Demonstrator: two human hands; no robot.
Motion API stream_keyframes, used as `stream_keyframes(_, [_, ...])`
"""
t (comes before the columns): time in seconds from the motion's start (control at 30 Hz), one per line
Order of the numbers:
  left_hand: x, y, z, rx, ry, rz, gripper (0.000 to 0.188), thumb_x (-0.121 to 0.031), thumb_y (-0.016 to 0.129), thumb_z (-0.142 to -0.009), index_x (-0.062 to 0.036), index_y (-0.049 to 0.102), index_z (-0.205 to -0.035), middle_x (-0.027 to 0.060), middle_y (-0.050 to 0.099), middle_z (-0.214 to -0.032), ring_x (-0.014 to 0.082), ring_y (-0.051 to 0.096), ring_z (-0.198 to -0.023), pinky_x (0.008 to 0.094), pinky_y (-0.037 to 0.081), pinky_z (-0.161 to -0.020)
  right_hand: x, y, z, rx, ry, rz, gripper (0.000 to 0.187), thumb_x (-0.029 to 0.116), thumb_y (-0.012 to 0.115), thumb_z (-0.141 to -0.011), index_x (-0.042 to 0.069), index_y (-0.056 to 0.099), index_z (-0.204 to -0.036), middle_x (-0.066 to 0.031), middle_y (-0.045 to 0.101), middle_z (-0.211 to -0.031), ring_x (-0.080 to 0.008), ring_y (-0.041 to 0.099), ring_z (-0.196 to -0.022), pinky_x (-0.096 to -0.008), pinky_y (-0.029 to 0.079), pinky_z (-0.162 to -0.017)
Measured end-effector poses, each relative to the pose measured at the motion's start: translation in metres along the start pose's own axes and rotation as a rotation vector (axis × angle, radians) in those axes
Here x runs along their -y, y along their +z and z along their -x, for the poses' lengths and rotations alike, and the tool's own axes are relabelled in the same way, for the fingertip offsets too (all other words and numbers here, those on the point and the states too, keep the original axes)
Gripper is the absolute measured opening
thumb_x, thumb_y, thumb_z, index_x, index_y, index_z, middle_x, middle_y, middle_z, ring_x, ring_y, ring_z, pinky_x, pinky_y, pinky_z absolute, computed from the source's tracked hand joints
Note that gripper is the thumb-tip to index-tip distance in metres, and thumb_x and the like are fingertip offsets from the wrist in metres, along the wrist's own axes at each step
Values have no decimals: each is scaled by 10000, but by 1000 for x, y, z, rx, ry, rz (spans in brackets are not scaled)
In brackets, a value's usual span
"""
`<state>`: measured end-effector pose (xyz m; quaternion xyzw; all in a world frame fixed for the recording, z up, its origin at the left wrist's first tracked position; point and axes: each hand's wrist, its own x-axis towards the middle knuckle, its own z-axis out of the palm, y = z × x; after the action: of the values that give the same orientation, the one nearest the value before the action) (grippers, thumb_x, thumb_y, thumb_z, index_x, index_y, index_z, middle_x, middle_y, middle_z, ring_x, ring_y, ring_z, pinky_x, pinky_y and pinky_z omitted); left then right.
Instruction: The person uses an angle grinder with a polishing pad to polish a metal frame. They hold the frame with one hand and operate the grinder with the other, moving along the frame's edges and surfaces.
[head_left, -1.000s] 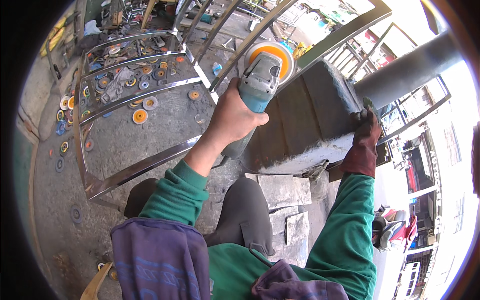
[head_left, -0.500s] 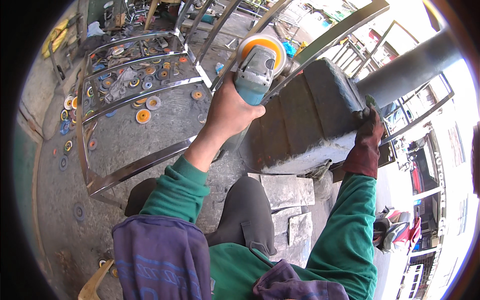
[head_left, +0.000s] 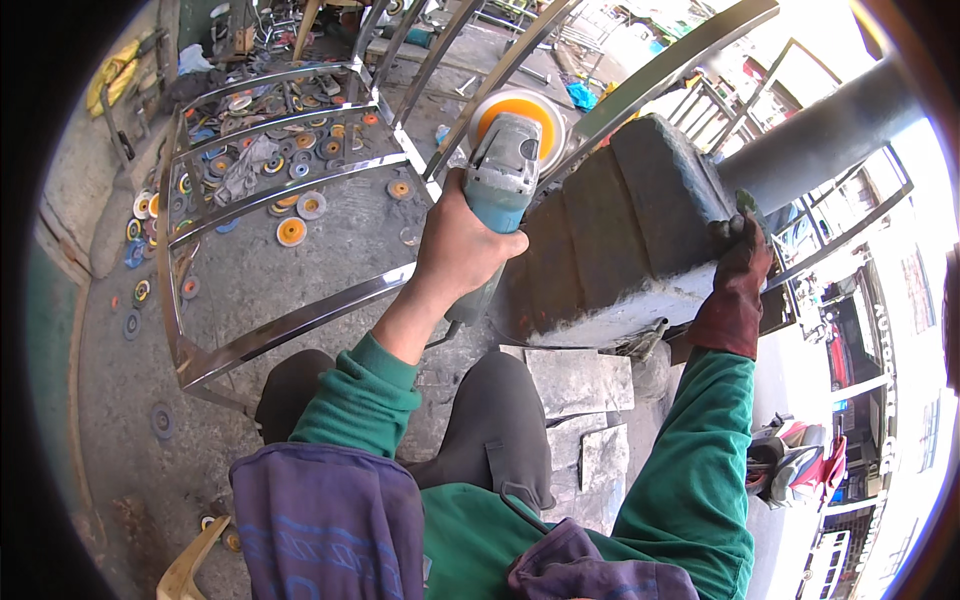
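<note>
My bare left hand (head_left: 465, 245) is wrapped round the body of a teal and grey angle grinder (head_left: 502, 175). Its disc (head_left: 515, 125), orange in the middle with a pale rim, faces up beside a slanting metal bar (head_left: 660, 75). On my right hand (head_left: 737, 270) is a dark red glove with blackened fingertips. Those fingers are closed on a small green piece (head_left: 746, 203), partly hidden, at the far right corner of a large dark block (head_left: 610, 215) with a whitish side. Whether the glove touches the block, I cannot tell.
A shiny metal frame (head_left: 300, 318) with crossbars stands at the left. Several used grinding discs (head_left: 291, 232) litter the floor around it. A thick grey pipe (head_left: 815, 135) runs behind the block. Flat grey sheets (head_left: 565, 380) lie near my knee.
The grinder and my left hand have shifted slightly left and nearer to me. My right hand stays at the block's corner, still closed on the green piece. The whole view moved a little.
</note>
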<state>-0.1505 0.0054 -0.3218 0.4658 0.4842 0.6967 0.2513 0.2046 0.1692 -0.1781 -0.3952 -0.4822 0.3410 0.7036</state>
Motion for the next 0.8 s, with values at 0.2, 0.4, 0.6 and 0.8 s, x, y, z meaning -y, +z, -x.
stream_keyframes(0.2, [2, 6, -5, -3, 43, -29, 724, -133, 813, -666, 50, 495, -1290, 231, 692, -1140, 376, 711, -1062, 437, 558, -946, -2, 0, -2, -26, -13, -23, 282, 130, 700, -976, -39, 745, -1198, -33, 597, -776, -173, 573, -623, -366, 596, -606])
stream_keyframes(0.4, [14, -2, 15, -3, -124, 5, 704, -122, 809, -666, 46, 509, -1279, 202, 684, -1143, 340, 705, -1051, 412, 555, -937, -1, 0, -2, 25, -5, -60, 275, 109, 698, -977, -47, 741, -1200, -36, 598, -775, -168, 568, -620, -364, 593, -601])
stream_keyframes(0.6, [13, 4, 12, 11, -65, 49, 703, -116, 805, -664, 33, 520, -1289, 182, 683, -1132, 315, 699, -1054, 406, 549, -945, -3, -4, -4, 49, -19, -73, 309, 103, 691, -972, -54, 727, -1235, -33, 596, -770, -157, 556, -625, -358, 582, -611])
stream_keyframes(0.8, [17, -2, 11, 27, -89, 73, 683, -118, 808, -658, 26, 545, -1272, 155, 688, -1111, 293, 694, -1024, 385, 544, -928, -6, -7, -11, 65, 21, -122, 321, 109, 701, -960, -36, 733, -1245, -26, 590, -763, -157, 552, -630, -350, 566, -622])
